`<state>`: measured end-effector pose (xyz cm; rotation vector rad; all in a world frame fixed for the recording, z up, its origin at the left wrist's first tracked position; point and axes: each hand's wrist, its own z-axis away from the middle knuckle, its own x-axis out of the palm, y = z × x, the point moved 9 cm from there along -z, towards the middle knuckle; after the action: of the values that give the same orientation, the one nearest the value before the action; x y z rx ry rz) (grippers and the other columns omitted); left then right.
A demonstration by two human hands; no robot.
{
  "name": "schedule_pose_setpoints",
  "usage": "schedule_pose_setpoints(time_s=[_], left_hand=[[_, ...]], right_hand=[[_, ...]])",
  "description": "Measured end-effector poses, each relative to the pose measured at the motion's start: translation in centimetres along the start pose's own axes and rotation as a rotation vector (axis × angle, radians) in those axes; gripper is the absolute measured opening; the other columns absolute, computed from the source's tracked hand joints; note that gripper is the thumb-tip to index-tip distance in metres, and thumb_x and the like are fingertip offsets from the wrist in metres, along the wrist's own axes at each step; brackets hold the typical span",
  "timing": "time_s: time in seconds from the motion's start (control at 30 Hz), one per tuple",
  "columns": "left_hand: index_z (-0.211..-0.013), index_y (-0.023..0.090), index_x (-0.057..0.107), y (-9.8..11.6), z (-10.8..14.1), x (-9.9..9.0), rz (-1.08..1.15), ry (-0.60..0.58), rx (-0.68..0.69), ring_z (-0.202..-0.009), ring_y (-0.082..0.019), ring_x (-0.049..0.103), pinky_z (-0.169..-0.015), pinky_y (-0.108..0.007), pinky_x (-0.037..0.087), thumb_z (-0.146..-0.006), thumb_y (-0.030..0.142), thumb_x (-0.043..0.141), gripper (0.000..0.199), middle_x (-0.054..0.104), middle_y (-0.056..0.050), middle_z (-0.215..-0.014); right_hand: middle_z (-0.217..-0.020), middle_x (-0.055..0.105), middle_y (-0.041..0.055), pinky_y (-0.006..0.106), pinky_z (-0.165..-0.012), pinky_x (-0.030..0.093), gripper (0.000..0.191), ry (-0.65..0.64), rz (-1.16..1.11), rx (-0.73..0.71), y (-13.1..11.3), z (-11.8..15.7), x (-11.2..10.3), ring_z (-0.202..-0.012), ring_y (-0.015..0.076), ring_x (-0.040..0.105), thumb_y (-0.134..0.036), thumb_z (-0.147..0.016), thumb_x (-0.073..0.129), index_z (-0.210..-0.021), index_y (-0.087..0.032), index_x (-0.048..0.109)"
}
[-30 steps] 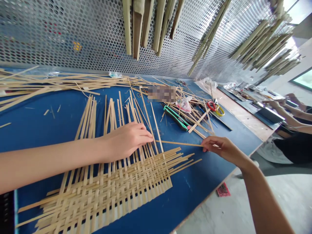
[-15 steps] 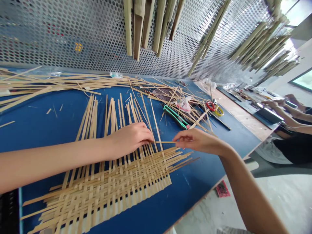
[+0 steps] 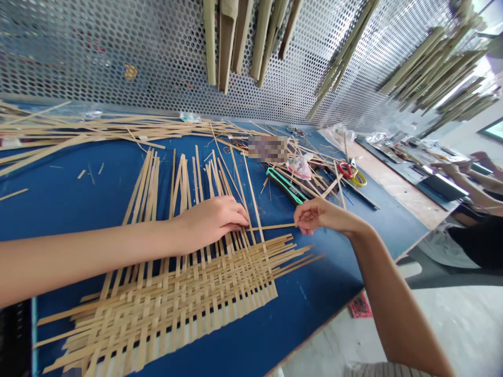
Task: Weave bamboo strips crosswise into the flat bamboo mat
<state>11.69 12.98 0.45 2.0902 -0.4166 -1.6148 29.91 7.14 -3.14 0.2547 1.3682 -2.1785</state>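
A half-woven mat of bamboo strips lies on the blue table, its upright strips fanning out toward the back. My right hand is closed, pinching the end of a thin bamboo strip at the mat's right side. That strip runs left, across the rightmost uprights, to my left hand. My left hand rests over the uprights just above the woven part; its fingers are bent together at the strip, and their tips are partly hidden among the uprights.
Behind my right hand lie a green-and-black utility knife and scissors with red and yellow handles. Loose bamboo strips run along the back below a perforated metal panel. Another person's hands show at far right.
My right hand has moved to the right with the strip's end, and more of the strip shows between my hands. My left hand stays nearly in place. The view has shifted slightly.
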Motion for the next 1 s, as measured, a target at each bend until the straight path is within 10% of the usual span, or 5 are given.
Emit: schedule_pose_setpoints(time_s=[1.0], left_hand=[[-0.074,0.018,0.066,-0.8,-0.6,0.8,0.267,0.026,-0.106,-0.093,-0.014,0.056,-0.077,-0.023,0.052,-0.082,0.003,0.045,0.027,0.066,-0.003,-0.092]], right_hand=[[-0.053,0.059,-0.0016,0.024,-0.048,0.040,0.013,-0.028,0.066,0.025,-0.3,0.0,0.8,-0.045,0.0110,0.051,-0.030,-0.069,0.060,-0.073,-0.018,0.059]])
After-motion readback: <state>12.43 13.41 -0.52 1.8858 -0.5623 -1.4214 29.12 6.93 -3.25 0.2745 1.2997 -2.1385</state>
